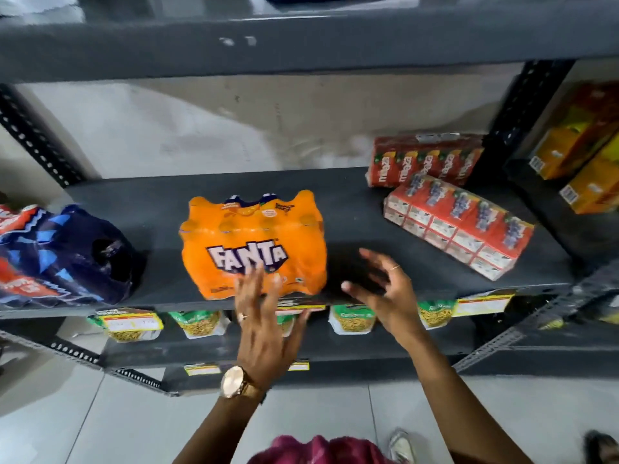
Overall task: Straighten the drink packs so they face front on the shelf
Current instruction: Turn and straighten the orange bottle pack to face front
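The orange Fanta pack (253, 244) sat mid-shelf (351, 195), logo facing front. The left hand (264, 316) lay open-fingered against its near face; the right hand (385, 289) hovered open and empty just right of it.

Both forearms are bare, with no sleeves showing. The left hand (264, 316) wears a ring (243, 317) on one finger, and just behind that hand, at the wrist, sits a rose-gold watch (233, 382) with a round pale dial and a metal link band of the same tone. The right hand (390, 296) wears a thin ring (395, 267) on one finger. Well behind both hands, at the lower edge of view, a magenta-pink crumpled garment (318, 450) covers the torso.
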